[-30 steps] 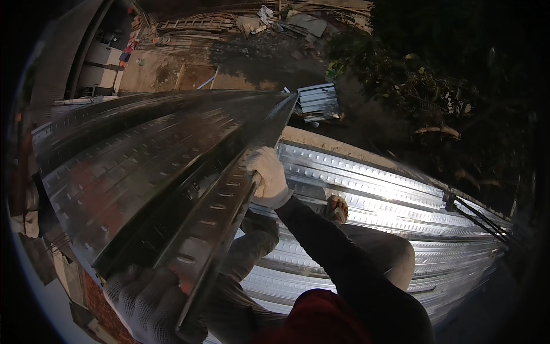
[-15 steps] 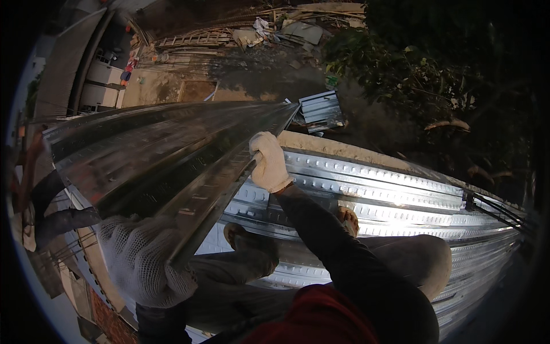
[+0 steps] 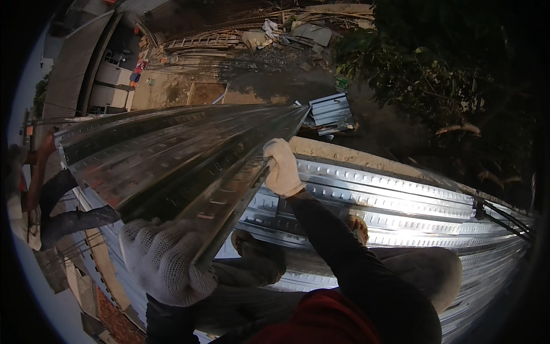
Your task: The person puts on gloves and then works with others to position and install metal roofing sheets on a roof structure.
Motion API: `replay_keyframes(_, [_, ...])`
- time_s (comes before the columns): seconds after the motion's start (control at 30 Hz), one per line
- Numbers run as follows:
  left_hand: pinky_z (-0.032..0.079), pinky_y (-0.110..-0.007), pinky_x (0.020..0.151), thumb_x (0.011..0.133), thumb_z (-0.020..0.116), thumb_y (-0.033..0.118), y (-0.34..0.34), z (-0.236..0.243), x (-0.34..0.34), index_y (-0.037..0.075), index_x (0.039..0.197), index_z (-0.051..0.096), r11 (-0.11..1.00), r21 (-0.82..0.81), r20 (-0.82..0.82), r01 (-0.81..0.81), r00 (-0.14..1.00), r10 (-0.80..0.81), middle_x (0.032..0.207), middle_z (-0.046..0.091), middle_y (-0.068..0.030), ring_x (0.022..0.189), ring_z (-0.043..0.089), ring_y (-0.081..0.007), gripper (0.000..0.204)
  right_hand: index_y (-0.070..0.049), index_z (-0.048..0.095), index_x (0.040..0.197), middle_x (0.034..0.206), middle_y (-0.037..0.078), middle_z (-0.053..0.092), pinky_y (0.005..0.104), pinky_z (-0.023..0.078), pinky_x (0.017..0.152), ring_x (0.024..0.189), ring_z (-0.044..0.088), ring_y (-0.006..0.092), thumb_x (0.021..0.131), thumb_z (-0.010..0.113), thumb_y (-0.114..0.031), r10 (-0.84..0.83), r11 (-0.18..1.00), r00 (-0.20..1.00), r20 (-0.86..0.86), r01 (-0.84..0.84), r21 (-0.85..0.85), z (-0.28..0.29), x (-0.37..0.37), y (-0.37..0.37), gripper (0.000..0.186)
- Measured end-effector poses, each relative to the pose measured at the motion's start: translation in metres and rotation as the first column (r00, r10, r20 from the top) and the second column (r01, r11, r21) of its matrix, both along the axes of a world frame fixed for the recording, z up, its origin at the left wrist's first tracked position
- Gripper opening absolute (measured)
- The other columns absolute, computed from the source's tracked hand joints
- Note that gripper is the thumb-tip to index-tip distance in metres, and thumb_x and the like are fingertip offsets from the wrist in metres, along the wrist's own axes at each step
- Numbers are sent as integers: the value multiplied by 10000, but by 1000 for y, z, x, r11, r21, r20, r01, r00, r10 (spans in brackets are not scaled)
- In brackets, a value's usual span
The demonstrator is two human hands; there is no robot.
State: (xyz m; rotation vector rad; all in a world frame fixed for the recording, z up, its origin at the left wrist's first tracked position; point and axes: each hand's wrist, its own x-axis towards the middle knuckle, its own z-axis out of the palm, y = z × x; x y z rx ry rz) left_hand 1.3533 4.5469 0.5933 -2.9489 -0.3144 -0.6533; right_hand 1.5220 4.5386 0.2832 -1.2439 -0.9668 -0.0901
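Note:
A long ribbed metal decking sheet (image 3: 189, 155) stands tilted up in front of me, its face dark and reflective. My left hand (image 3: 166, 261), in a white knitted glove, is closed round its near lower edge. Farther along the same edge, my right hand (image 3: 283, 168), gloved too, grips with fingers wrapped over the metal. Beneath my legs and boots lies shiny laid decking (image 3: 378, 200) with rows of embossed dimples. At the far left a co-worker's arm (image 3: 43, 153) reaches to the sheet's other end; whether that hand grips it is hard to make out.
A concrete edge (image 3: 355, 155) runs along the decking's far side, with a drop to the ground beyond. Dark rods (image 3: 504, 218) stick out at the right. Below are a small metal sheet piece (image 3: 331, 113), piled timber (image 3: 206, 43) and a leafy tree (image 3: 418, 74).
The whole view has shifted slightly, so the sheet and both my hands appear a little farther right and lower. My grip on the sheet is the same. More of the co-worker shows at the left.

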Motion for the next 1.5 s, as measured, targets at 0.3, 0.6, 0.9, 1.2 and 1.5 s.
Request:
replay_keyframes(0.3, [484, -456, 779, 895, 552, 263, -2, 2, -2, 106, 832, 665, 999, -14, -25, -34, 999, 34, 844, 720, -80, 740, 645, -249, 204, -68, 502, 923, 927, 187, 541, 486, 431, 822, 908, 528, 432, 717, 533, -9, 17, 1000, 1000, -11, -17, -16, -3, 1, 0, 217])
replay_keyframes(0.6, [485, -466, 800, 902, 563, 264, -2, 1, -1, 108, 822, 657, 999, -17, -19, -43, 999, 43, 826, 718, -78, 749, 657, -246, 199, -64, 512, 928, 936, 192, 542, 490, 433, 826, 911, 528, 440, 719, 539, -11, 7, 1000, 1000, -13, -7, 4, -2, 1, 0, 217])
replay_keyframes(0.9, [471, -496, 857, 927, 544, 270, 2, -5, 2, 139, 920, 656, 1000, -6, -132, -12, 991, 11, 926, 721, -54, 871, 655, -243, 173, -58, 565, 1019, 1050, 179, 597, 499, 445, 925, 1034, 568, 435, 726, 645, -124, 49, 996, 999, -3, -49, -81, -5, 7, -12, 310])
replay_keyframes(1.2, [409, -565, 1111, 941, 534, 528, 30, 1, 4, 5, 1191, 627, 997, -60, 1, 57, 998, -57, 1150, 695, -200, 1220, 595, -381, 587, 9, 513, 1335, 1368, 226, 540, 546, 376, 1146, 1320, 522, 391, 729, 541, -845, -479, 773, 877, -44, 445, 453, 80, 120, -95, 1048])
replay_keyframes(1.5, [337, -575, 1185, 865, 540, 808, 44, -15, -2, 7, 1298, 591, 931, -337, 516, -143, 799, 309, 1233, 670, -218, 1310, 542, -396, 912, 63, 447, 1420, 1444, 270, 490, 497, 375, 1184, 1358, 501, 394, 831, 394, -840, -713, 585, 699, 59, 546, 600, 205, 201, -176, 1080])
